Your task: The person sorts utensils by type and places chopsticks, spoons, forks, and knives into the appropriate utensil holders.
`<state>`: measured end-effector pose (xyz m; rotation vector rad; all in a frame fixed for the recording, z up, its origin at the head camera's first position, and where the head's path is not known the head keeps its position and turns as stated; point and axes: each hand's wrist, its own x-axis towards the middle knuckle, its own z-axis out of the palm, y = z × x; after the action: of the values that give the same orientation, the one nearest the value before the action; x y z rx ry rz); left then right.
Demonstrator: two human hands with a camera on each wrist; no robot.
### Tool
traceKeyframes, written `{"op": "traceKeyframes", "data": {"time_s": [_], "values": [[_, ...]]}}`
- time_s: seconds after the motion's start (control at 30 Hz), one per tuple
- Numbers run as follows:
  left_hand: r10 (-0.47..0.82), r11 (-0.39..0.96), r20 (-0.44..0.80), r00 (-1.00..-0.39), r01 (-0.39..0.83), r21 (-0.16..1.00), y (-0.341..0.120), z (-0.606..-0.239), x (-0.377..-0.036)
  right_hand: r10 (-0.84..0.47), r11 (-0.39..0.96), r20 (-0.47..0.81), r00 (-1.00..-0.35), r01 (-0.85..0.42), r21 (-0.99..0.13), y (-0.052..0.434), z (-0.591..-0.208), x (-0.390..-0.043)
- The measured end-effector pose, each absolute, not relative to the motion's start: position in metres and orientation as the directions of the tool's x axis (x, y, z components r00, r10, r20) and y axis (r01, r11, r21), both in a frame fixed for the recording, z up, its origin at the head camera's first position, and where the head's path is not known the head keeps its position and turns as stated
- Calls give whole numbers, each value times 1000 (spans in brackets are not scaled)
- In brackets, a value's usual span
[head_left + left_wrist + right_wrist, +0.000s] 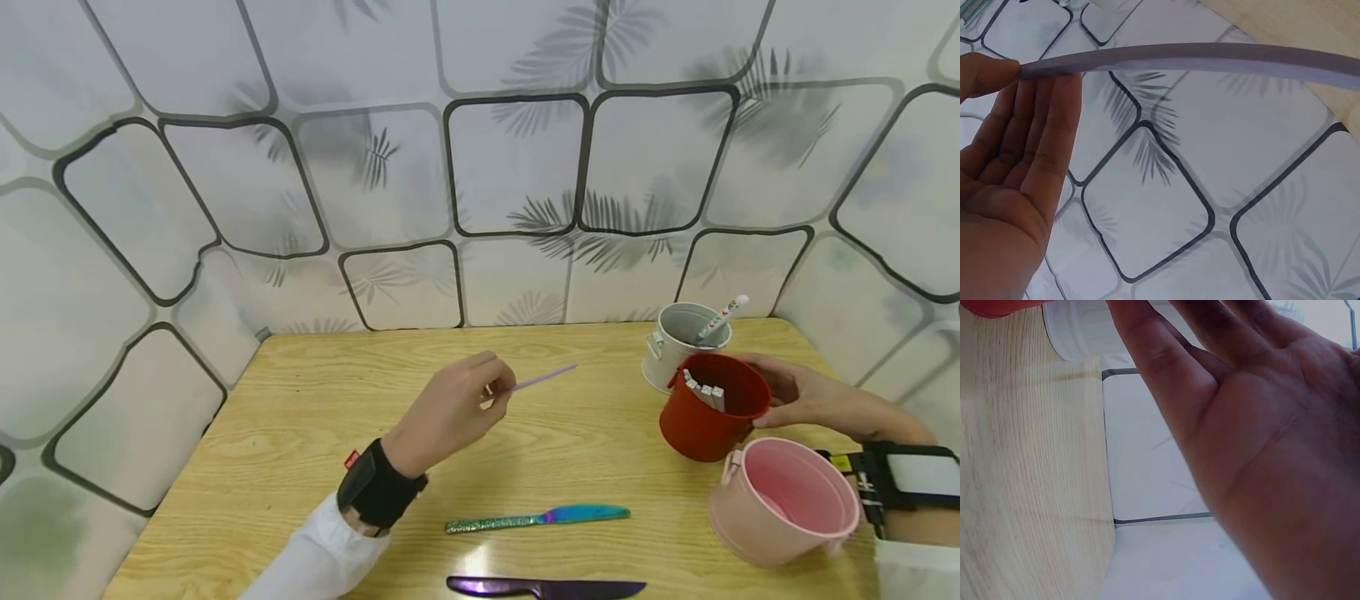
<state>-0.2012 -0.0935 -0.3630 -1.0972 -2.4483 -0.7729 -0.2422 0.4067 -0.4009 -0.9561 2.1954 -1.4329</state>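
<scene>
Over the middle of the table, my left hand pinches a thin purple strip between thumb and fingertips. In the left wrist view the strip bends in a shallow arc away from the fingers. On the right, my right hand holds the side of a red bucket, thumb near and fingers partly hidden behind it. Several white sticks lean inside that bucket. In the right wrist view only the bucket's red edge shows beyond the hand.
Behind the red bucket stands a white bucket with a white marker in it. A pink bucket sits in front. Two knives lie nearer: a teal knife and a dark purple knife. Patterned walls border the table.
</scene>
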Motion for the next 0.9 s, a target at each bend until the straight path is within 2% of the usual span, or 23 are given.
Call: {"op": "traceKeyframes", "data": {"time_s": [0.3, 0.5, 0.73, 0.9], "values": [[540, 359, 677, -500, 865, 351, -54, -342, -209, -678, 280, 56, -733, -328, -902, 407, -401, -241], [495, 235, 752, -435, 901, 366, -29, -334, -220, -677, 292, 60, -733, -342, -893, 406, -399, -240], [412, 111, 821, -396, 916, 386, -6, -328, -230, -692, 278, 64, -719, -347, -896, 405, -398, -240], [308, 73, 861, -405, 912, 403, 8, -325, -231, -693, 271, 63, -718, -341, -900, 406, -398, -240]]}}
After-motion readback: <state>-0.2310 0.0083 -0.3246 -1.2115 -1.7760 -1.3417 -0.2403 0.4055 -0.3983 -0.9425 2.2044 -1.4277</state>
